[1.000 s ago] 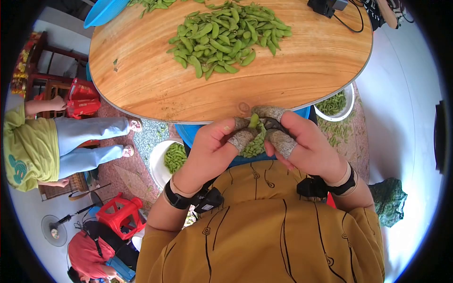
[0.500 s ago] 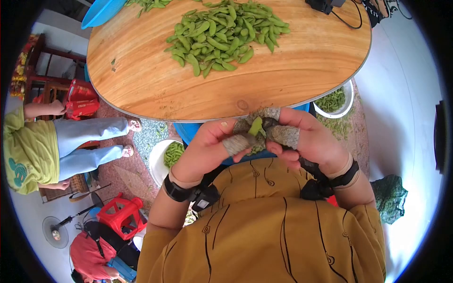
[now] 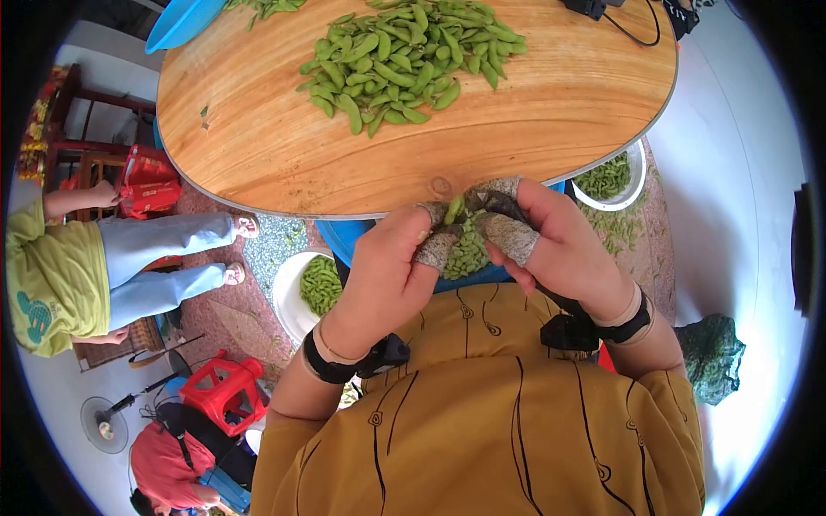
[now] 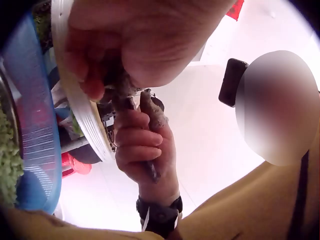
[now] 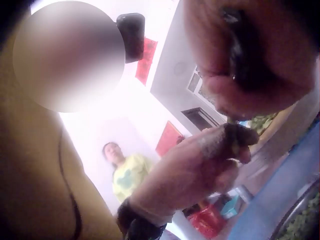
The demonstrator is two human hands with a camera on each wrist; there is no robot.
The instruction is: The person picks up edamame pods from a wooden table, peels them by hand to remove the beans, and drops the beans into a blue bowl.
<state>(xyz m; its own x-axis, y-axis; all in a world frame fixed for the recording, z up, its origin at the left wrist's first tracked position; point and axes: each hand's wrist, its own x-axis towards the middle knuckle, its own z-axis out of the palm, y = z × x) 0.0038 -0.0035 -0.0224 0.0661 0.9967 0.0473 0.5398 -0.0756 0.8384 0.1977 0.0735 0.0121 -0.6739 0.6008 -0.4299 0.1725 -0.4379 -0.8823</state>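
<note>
Just past the table edge in the head view, my left hand [image 3: 387, 262] pinches a green soybean pod [image 3: 454, 209] between wrapped thumb and finger. Close beside it is my right hand [image 3: 559, 245], its thumb and finger also in grey wraps. In the left wrist view, the right hand's fingers curl round a slim dark tool [image 4: 153, 172]; its kind cannot be told. Shelled green beans [image 3: 466, 256] lie below both hands, over a blue basin [image 3: 337, 241]. The left wrist view shows the basin's slatted side.
A heap of pods [image 3: 387, 69] lies on the wooden table [image 3: 292, 163], with a blue basket [image 3: 181, 24] at its far left. White tubs [image 3: 291, 297] of pods stand on the floor either side. Two other people and a red stool [image 3: 222, 391] are at the left.
The hands first drew together over the beans, covering most of them. Now they are tipped back, the beans show again, and the pod sits slightly higher and further left.
</note>
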